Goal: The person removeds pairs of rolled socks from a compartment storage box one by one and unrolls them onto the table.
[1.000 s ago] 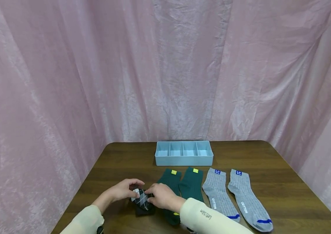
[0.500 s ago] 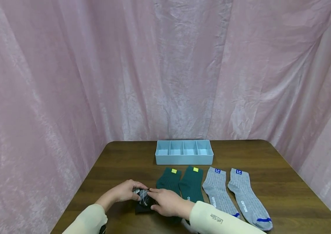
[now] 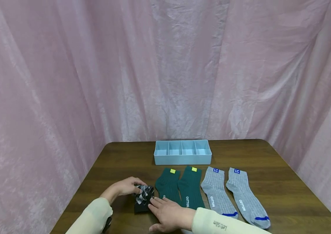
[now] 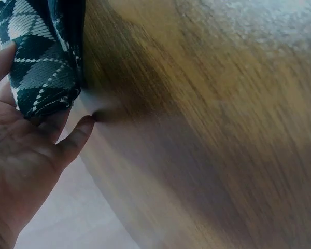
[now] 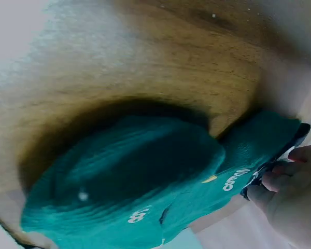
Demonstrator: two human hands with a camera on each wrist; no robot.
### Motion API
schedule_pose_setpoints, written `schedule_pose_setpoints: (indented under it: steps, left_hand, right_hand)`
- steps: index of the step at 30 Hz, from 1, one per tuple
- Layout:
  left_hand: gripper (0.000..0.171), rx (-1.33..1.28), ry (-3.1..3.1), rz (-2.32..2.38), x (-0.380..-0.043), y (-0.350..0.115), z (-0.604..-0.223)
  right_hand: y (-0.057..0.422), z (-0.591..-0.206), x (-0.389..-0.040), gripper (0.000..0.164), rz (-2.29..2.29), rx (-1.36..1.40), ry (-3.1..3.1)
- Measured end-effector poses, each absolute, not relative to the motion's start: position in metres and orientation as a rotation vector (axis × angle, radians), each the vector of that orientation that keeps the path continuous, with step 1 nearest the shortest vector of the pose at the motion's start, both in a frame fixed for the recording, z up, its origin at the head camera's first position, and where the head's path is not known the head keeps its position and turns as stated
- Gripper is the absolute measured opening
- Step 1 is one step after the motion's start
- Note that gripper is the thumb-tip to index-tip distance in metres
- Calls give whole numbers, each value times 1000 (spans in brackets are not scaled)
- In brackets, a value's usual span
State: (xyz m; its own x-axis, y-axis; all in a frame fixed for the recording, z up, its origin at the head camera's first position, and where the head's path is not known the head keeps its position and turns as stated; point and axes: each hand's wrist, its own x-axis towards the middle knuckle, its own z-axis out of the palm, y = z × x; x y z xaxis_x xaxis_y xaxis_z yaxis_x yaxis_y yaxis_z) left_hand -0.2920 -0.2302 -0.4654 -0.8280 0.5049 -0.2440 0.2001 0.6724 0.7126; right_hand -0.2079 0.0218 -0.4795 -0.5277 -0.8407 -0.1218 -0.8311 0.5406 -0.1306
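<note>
A black, grey and white argyle sock (image 3: 144,197), folded into a compact bundle, lies on the table at the left of the row. My left hand (image 3: 125,188) pinches its far left part, thumb on top; in the left wrist view the thumb and fingers (image 4: 52,124) sit at the bundle's edge. My right hand (image 3: 169,215) is flat with fingers extended, fingertips right at the bundle's right side. It covers the lower part of a dark green sock (image 3: 167,183). A second green sock (image 3: 190,187) lies beside that one. The right wrist view shows the green fabric (image 5: 129,166) close up.
Two grey ribbed socks (image 3: 215,187) with blue tags lie to the right, partly behind the right sleeve (image 3: 223,222). A light blue box (image 3: 183,160) with several compartments stands at the back of the wooden table (image 3: 294,201). Pink curtains (image 3: 165,71) hang behind.
My right hand has drawn back from the top of the argyle sock toward me, its fingers straightening. My left hand keeps its hold, and more of the bundle shows.
</note>
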Motion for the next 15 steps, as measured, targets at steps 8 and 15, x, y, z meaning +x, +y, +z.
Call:
schedule_pose_setpoints:
  steps: [8,15]
  left_hand:
    - [32,544,2521,986,-295,-230,-468]
    - [8,782,2729,1093,-298,-232,-477]
  right_hand:
    - [14,-487,-203,73,92,-1520,2626]
    - [7,-485,-203,69,102,-1515,2665]
